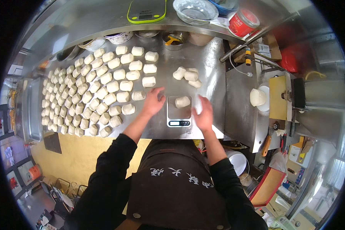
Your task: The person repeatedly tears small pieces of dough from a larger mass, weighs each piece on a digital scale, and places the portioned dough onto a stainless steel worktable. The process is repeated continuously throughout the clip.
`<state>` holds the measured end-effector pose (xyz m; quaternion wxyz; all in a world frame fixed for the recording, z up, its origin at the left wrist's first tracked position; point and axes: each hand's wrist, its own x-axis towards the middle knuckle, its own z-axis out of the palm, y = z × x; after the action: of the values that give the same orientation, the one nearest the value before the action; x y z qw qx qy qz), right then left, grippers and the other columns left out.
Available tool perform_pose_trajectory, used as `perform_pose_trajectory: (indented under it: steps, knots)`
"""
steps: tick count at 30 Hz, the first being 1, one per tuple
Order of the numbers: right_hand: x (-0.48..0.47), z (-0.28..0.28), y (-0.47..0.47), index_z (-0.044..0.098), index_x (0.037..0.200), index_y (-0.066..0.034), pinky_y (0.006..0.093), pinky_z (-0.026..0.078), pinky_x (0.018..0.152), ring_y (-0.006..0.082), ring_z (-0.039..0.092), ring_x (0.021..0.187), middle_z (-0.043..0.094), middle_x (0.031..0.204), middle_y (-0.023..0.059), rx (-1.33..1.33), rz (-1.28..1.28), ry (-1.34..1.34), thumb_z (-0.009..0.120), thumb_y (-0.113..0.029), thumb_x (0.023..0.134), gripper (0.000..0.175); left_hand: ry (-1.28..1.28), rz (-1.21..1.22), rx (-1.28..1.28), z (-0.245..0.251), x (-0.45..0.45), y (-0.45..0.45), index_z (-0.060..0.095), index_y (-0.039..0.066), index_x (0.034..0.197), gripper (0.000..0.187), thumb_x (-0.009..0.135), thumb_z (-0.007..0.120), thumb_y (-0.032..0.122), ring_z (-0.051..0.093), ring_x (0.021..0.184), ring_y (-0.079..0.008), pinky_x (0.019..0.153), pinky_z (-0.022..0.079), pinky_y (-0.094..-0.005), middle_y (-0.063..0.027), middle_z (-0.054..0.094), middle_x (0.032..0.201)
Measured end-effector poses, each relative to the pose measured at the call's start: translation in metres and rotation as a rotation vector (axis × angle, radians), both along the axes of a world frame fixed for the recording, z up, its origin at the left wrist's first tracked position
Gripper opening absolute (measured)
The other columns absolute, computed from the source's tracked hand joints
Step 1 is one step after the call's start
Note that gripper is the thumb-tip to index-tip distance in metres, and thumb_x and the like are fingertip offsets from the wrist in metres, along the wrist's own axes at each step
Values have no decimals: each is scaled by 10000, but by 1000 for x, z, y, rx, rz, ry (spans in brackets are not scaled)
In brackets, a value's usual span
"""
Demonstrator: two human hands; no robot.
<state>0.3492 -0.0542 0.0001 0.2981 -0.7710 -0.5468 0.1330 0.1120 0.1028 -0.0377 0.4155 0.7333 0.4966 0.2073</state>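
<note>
A single dough piece rests on the steel plate of a small digital kitchen scale, set near the front of the steel table. To the left of the scale is my left hand, empty, its fingers apart and close to the nearest dough pieces. My right hand hovers at the scale's right edge; it is somewhat blurred, with fingers spread and nothing in them. Beyond the scale lies a little heap of dough lumps. Rows of pale dough cylinders cover the table's left side.
Above the table's back runs a steel shelf with a green-rimmed scale, a metal bowl and a red tub. Beneath it sits a pot holding a yellow-handled tool. A dough-pressing machine stands at right.
</note>
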Motion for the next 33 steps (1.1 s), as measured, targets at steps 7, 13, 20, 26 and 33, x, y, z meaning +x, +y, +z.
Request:
perform_pose_trajectory:
  steps: [7,13,20,26,33]
  knots:
    - [116,-21,-26,544,1524,-7,477,466,1210,341,586,1414,619,1519,165,41,-638,1121,673,-287,1074,546,-81,10,-190,15,-22,-50,648,94,1430,475,965,705,174,608,1319,-406,1118,516,-470,-179,646,1417]
    - [150,-17,-3,503,1536,-5,614,407,1257,354,521,1489,589,1557,174,346,-699,1845,568,-483,1108,645,-94,-53,57,24,-10,-48,638,83,1431,468,978,710,174,600,1322,-401,1087,526,-469,-178,640,1421]
    - [153,-29,8,502,1549,9,636,342,1290,372,523,1500,579,1585,192,601,-533,2309,522,-545,1090,720,26,-49,13,38,14,-54,638,84,1421,459,978,715,174,582,1343,-396,1138,491,-469,-168,637,1426]
    - [151,-40,8,544,1531,-10,642,318,1299,371,537,1492,581,1594,194,571,-521,2431,502,-532,1061,704,93,-121,57,43,35,-57,649,101,1424,485,958,726,208,546,1379,-395,1148,495,-482,-153,623,1446]
    - [153,-72,-4,723,1223,-58,612,378,1225,347,661,1203,732,1179,148,657,-218,2457,492,-468,1087,490,340,-231,197,36,71,-59,598,135,1477,638,904,822,303,549,1380,-363,1107,512,-498,-134,602,1418]
